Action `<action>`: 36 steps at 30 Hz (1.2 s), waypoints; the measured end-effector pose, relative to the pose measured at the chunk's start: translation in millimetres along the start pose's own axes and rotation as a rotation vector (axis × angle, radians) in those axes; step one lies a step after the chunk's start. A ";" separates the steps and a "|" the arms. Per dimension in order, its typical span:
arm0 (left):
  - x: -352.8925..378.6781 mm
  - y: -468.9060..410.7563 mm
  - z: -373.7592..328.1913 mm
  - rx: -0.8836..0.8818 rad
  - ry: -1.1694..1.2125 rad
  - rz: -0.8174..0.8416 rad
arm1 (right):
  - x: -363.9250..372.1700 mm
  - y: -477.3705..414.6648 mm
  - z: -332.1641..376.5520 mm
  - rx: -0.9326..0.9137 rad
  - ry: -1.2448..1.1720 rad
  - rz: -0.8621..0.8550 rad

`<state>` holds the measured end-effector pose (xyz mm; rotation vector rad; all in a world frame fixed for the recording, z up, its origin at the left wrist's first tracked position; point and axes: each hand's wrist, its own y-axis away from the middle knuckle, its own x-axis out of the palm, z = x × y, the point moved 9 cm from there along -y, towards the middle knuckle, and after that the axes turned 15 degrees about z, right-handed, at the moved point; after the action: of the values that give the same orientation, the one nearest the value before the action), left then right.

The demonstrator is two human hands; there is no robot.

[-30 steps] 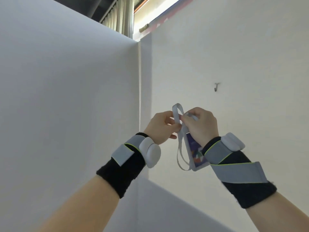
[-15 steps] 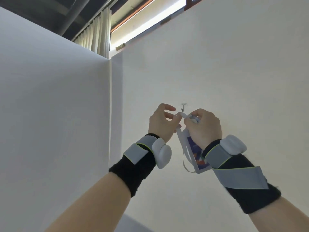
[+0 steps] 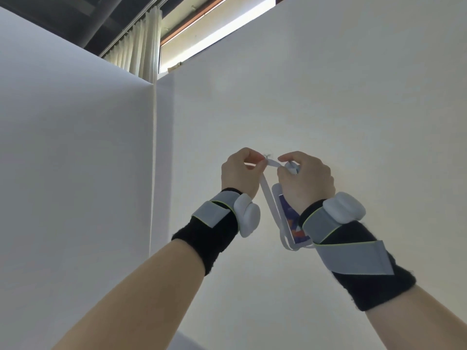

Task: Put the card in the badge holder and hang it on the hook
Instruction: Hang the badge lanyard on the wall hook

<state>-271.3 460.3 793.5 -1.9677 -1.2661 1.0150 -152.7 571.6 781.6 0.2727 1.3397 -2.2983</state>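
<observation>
Both hands are raised against the white wall. My left hand (image 3: pixel 238 173) pinches one end of a white lanyard strap (image 3: pixel 272 163). My right hand (image 3: pixel 304 178) grips the strap's other part and the top of the clear badge holder (image 3: pixel 290 223). A card with purple, orange and white print shows inside the holder, which hangs below my right palm. The strap is stretched between my fingertips right at the small metal hook (image 3: pixel 267 155) on the wall, and the hook is mostly hidden behind it. A loop of strap dangles beside the holder.
A white partition wall (image 3: pixel 75 160) stands on the left and meets the hook wall (image 3: pixel 328 109) at a corner. Above the walls are a cream curtain (image 3: pixel 136 49), a bright window strip and a dark ceiling.
Both hands rose to the hook with the strap and badge holder. They moved apart, and the strap is now stretched between them at the hook. The view tilted upward.
</observation>
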 end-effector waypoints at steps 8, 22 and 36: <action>2.1 -11.4 10.7 -0.010 0.033 -0.022 | 3.7 -6.1 -0.7 -0.009 0.009 0.033; 0.5 -1.3 30.9 -0.066 -0.106 0.064 | 20.1 -0.1 -1.1 -0.012 0.065 0.073; 34.7 104.7 57.5 -0.127 0.174 0.597 | 55.8 50.7 -16.0 0.030 -0.097 0.055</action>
<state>-260.4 456.5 669.7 -2.5474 -0.6672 1.0128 -177.8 547.9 712.7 0.2021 1.2357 -2.2574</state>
